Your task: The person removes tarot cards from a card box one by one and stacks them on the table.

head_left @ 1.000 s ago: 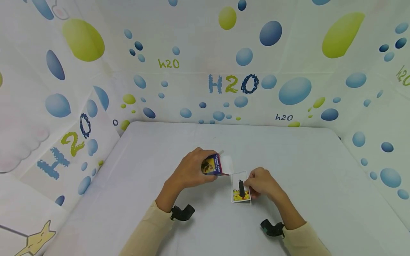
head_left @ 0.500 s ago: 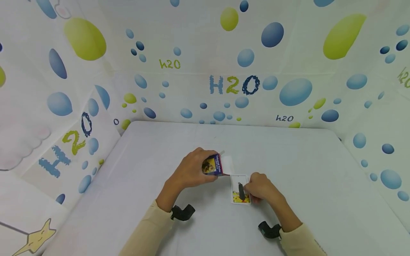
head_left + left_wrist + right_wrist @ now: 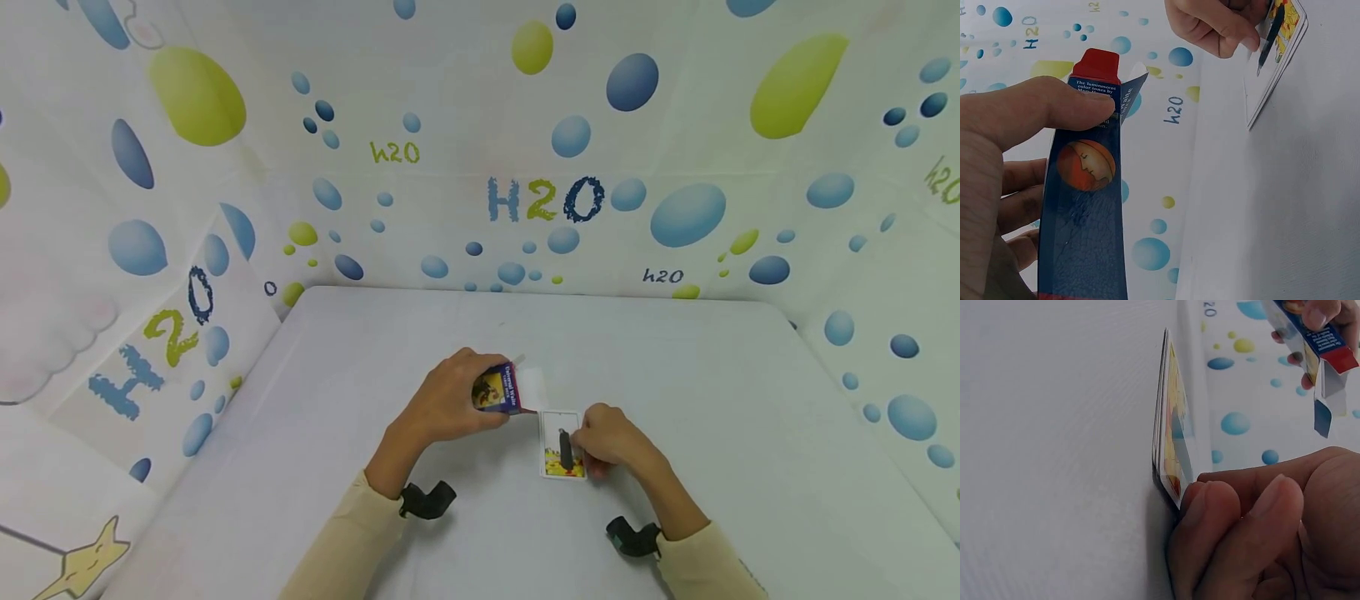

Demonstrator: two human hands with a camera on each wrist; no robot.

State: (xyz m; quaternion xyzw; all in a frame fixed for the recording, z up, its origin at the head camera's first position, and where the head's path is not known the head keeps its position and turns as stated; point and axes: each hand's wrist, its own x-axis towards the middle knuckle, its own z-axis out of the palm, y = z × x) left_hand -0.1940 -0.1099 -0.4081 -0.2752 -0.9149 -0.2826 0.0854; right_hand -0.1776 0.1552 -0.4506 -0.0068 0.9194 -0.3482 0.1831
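My left hand grips a dark blue and red card box between thumb and fingers. Its front carries a yellow picture, and the end facing right is open with the flap out. In the left wrist view the thumb presses on the narrow side of the box, below a red tab. A thin stack of tarot cards lies face up, low over the table, just to the right of the box. The top card shows a dark figure on yellow ground. My right hand pinches the stack's right edge, fingers curled.
A white cloth covers the table. A white backdrop with blue and green dots rises behind it and along the sides. Black wrist cameras, such as the one on the left wrist, stick out inward over the table.
My right hand has drawn the cards slightly toward me and straightened them, mostly in the first half second. The left hand and box stay in place.
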